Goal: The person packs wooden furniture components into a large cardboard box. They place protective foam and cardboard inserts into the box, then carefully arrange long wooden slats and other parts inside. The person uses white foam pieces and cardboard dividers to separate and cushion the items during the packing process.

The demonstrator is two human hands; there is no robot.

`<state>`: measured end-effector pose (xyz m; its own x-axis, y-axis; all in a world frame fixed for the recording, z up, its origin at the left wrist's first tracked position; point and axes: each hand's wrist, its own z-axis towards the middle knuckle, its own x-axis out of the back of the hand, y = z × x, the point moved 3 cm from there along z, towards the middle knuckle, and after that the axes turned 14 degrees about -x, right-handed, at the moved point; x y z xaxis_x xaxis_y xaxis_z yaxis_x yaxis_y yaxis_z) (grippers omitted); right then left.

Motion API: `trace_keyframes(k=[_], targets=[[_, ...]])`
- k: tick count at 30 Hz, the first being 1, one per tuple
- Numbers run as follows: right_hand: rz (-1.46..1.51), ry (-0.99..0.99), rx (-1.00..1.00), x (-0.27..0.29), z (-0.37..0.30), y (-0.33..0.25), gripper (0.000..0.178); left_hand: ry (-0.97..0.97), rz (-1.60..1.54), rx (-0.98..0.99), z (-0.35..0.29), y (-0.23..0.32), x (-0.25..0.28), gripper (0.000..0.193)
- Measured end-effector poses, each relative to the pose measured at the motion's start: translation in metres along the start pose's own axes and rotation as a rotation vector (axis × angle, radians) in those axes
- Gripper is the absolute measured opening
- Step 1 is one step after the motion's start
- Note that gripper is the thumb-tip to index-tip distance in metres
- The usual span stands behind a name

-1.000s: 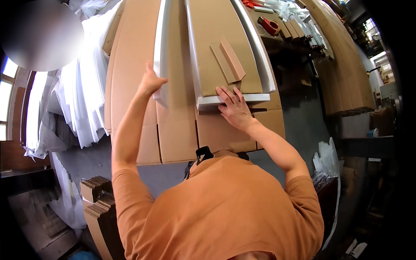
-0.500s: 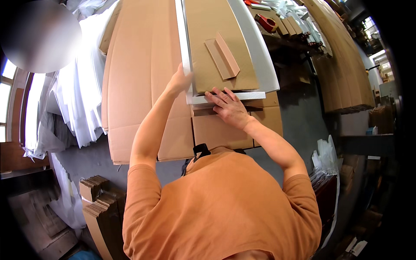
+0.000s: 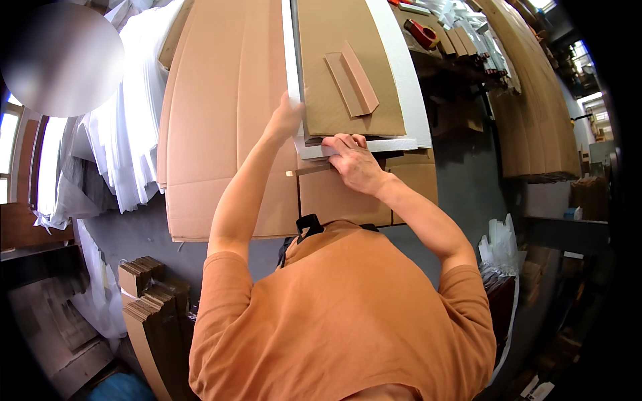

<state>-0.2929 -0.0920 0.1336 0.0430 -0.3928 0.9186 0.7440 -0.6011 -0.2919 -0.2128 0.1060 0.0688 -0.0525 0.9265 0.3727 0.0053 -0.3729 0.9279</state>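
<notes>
A brown cardboard panel lies before me, with a folded cardboard strip on top of it. White foam edging runs round the panel: a long left strip and a short near strip. A white foam sheet shows along the right side. My left hand, slightly blurred, is closed on the long strip near its near end. The fingers of my right hand curl over the near strip, just left of its middle; my palm hides their undersides.
Large flat cardboard sheets lie beneath. White foam sheeting hangs at the left. A red tape dispenser and several strips sit at the far right. Stacked cardboard stands at lower left; wrapped bundles stand at right.
My right hand's fingers, spread flat over the near strip before, are now curled round it. In the picture, the panel, folded strip and foam edging sit slightly farther right.
</notes>
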Motion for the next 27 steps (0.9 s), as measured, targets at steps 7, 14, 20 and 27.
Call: trace_keyframes(k=[7,14,20,27], targets=[[0.027,-0.020,0.003,-0.008,0.006,-0.003,0.009,-0.015,-0.133,0.079,-0.023,0.019,0.000,0.062],[-0.259,0.068,0.029,-0.002,0.002,-0.009,0.016,0.085,-0.165,-0.020,-0.025,0.014,-0.005,0.050],[-0.415,-0.037,-0.025,0.001,0.008,-0.009,0.020,0.092,-0.221,-0.010,-0.025,0.013,-0.009,0.050],[-0.167,0.027,0.084,-0.014,0.000,0.001,0.023,0.104,-0.420,0.030,-0.039,0.016,-0.010,0.054]])
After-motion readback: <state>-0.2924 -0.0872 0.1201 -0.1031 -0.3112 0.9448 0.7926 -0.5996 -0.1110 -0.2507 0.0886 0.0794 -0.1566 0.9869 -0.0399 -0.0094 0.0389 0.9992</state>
